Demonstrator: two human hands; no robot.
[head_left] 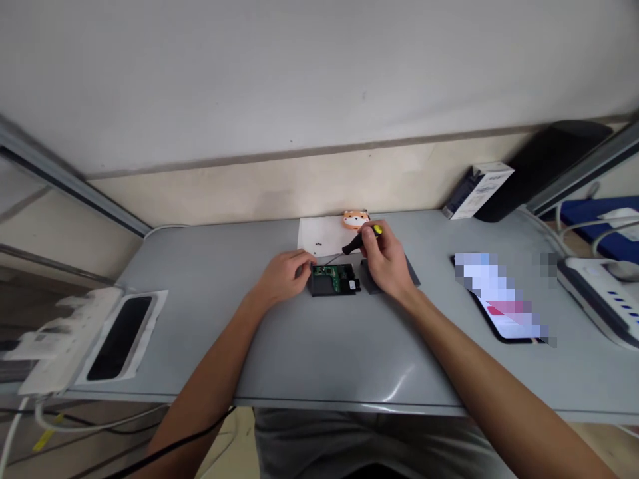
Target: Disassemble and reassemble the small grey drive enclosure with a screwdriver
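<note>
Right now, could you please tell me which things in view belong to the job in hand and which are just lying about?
Seemingly for the job:
screwdriver, in the right hand
opened black device, at the left hand
small dark bits, on white paper
flat dark panel

Seemingly lying about:
bright-screened phone
dark-screened phone
orange animal-faced item
white-and-blue box

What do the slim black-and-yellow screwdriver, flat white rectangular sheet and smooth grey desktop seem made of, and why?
Screwdriver: dull black handle, probably plastic or rubber; thin, straight shaft suggests metal.
Sheet: probably paper, lying thin and flat with a dull face.
Desktop: perhaps laminate or painted metal; the bright streak near its front edge shows sheen.
</note>
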